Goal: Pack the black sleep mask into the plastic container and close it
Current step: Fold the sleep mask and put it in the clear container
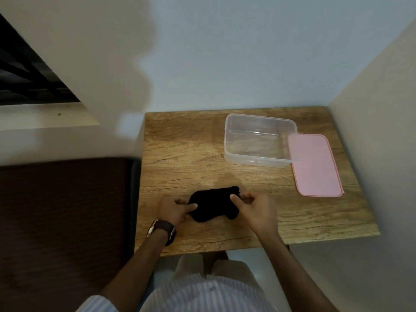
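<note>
The black sleep mask (213, 203) lies on the wooden table (180, 154) near its front edge. My left hand (174, 209) pinches the mask's left end, with a watch on that wrist. My right hand (254, 210) pinches the mask's right end between thumb and fingers. The clear plastic container (258, 140) stands open and empty at the back right of the table. Its pink lid (315, 165) lies flat on the table just to the right of the container, touching its side.
Walls close in behind the table and along its right side. A dark brown surface (63, 221) sits left of the table. A dark window opening (27, 77) is at the upper left. My legs are below the front edge.
</note>
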